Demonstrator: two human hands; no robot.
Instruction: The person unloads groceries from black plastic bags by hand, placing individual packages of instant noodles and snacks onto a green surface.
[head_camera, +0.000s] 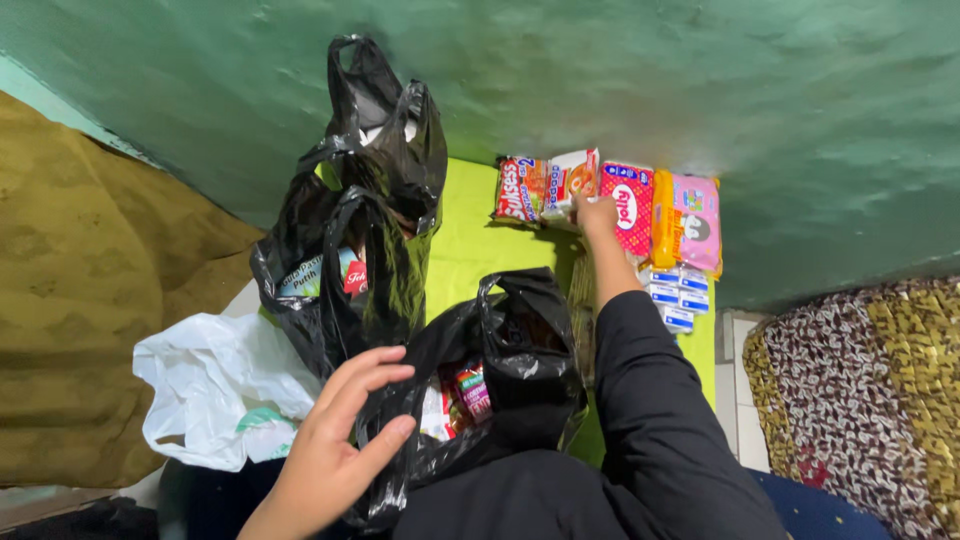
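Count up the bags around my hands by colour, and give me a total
Black plastic bags: 2, one tall by the wall, one in front with the left hand on its edge.
White plastic bags: 1, lying to the left.
Total: 3 bags.
The right hand is on none of them; it touches a white snack packet.

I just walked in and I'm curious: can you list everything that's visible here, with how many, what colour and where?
Snack packets: about five, red, white, pink and orange, in a row against the green wall.
Small packs: several, blue and white, stacked below the row.
Black plastic bags: two, centre, both holding packaged goods.
White plastic bag: one, lower left.
Mat: one, lime green, under the goods.
Patterned cushion: one, brown and yellow, right.
Left hand: open, on the nearer bag.
Right hand: touching a white packet.
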